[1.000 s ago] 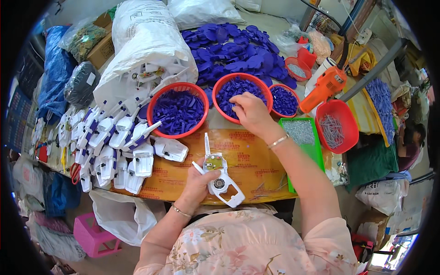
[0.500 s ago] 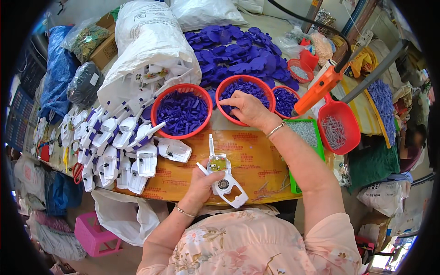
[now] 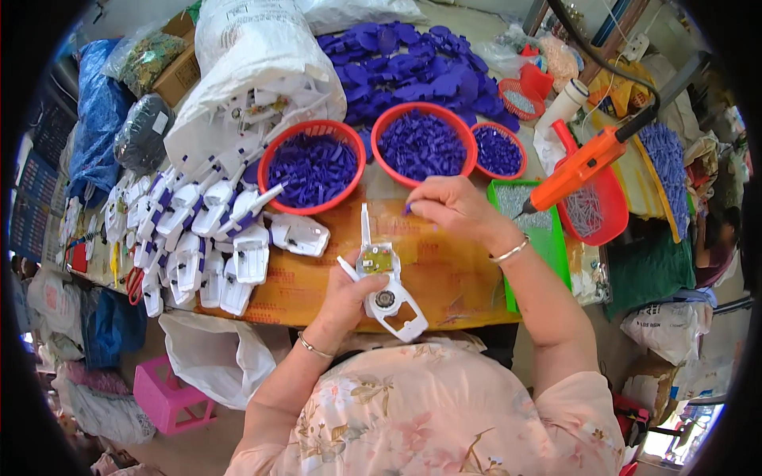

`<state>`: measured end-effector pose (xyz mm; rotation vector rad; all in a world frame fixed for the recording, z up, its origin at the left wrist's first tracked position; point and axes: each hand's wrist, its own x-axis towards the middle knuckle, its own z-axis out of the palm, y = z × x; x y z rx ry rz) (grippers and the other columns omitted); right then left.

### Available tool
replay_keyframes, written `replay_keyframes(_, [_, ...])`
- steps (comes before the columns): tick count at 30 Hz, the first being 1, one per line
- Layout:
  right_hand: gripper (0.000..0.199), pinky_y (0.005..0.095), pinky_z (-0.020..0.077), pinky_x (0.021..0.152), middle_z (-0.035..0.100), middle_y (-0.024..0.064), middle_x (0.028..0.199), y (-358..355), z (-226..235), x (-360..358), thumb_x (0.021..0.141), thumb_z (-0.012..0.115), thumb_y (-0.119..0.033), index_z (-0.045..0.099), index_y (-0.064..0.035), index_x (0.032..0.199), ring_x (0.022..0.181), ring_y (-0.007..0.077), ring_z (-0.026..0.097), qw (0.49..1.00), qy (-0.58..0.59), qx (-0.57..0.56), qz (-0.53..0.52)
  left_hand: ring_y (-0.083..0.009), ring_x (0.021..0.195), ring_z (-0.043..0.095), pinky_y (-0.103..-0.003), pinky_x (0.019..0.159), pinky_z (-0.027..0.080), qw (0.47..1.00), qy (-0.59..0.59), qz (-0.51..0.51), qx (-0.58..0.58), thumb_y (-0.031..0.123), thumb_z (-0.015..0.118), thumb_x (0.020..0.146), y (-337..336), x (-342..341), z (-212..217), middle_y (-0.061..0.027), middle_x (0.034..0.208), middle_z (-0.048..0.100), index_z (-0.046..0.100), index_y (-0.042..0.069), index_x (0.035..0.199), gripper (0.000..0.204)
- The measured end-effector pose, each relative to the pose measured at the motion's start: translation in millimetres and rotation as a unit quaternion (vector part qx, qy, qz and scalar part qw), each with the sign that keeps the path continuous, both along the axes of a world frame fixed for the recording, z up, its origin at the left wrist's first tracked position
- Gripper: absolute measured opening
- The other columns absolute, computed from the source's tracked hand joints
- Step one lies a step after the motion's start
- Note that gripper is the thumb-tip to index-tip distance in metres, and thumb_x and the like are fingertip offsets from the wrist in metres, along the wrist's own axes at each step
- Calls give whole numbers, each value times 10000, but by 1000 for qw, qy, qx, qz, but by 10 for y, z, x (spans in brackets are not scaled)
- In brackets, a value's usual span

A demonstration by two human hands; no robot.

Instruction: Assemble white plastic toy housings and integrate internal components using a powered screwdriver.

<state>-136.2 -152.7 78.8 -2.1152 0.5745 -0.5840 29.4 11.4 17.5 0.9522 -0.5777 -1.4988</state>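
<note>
My left hand point(image 3: 346, 298) grips an open white plastic housing point(image 3: 403, 316) above the near edge of the table. A yellow-green circuit board point(image 3: 376, 260) and a round dark part point(image 3: 386, 299) sit in the housing, and my thumb lies beside the round part. My right hand point(image 3: 454, 208) is closed in a pinch on a small purple plastic piece point(image 3: 408, 209), mostly hidden by the fingertips. It hovers in front of the middle red basket point(image 3: 473, 152), which is full of small purple pieces.
Red baskets of purple parts stand left point(image 3: 313, 210) and right point(image 3: 506, 174) of the middle one. An orange electric screwdriver point(image 3: 578, 169) hangs over a green tray point(image 3: 560, 268) and a red scoop point(image 3: 616, 205) of screws. Several white housings point(image 3: 252, 254) are piled at left, before a white sack point(image 3: 246, 71).
My right hand has come out of the middle basket toward me, pinching a purple piece. My left hand still grips the housing. The orange screwdriver has swung right and lower.
</note>
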Motion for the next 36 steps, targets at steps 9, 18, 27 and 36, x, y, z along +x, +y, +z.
replay_keyframes(9, [106,336,431,556,569,154,674,565,-57,-116,784,603,-86,640,5,824,588,241,554,996,16,-68,47,-101,846,594,-260,744,488,992,-115,-39,-24,12,653,762,97,-87,283,-44,964,629,534,13,1128,385])
replay_keyframes(18, [87,199,435,602,592,-35,784,691,-189,-161,869,579,-48,625,6,919,671,39,505,955,-129,260,-63,-106,849,598,-260,752,484,993,-101,-55,-7,0,641,762,154,-150,395,-50,965,631,537,10,1113,367])
replay_keyframes(27, [50,218,428,643,564,-15,791,653,-139,-85,851,587,-41,582,2,875,725,49,489,964,-123,237,-6,-100,844,589,-258,751,479,991,-123,-59,-12,-2,644,765,136,-182,375,-42,952,625,540,12,1091,342])
replay_keyframes(36, [75,216,421,651,555,-22,790,521,-170,-89,851,593,-52,582,14,885,728,47,485,972,-43,230,27,-96,845,586,-259,751,478,988,-134,-68,-23,0,637,773,129,-198,371,-37,947,624,544,17,1097,337])
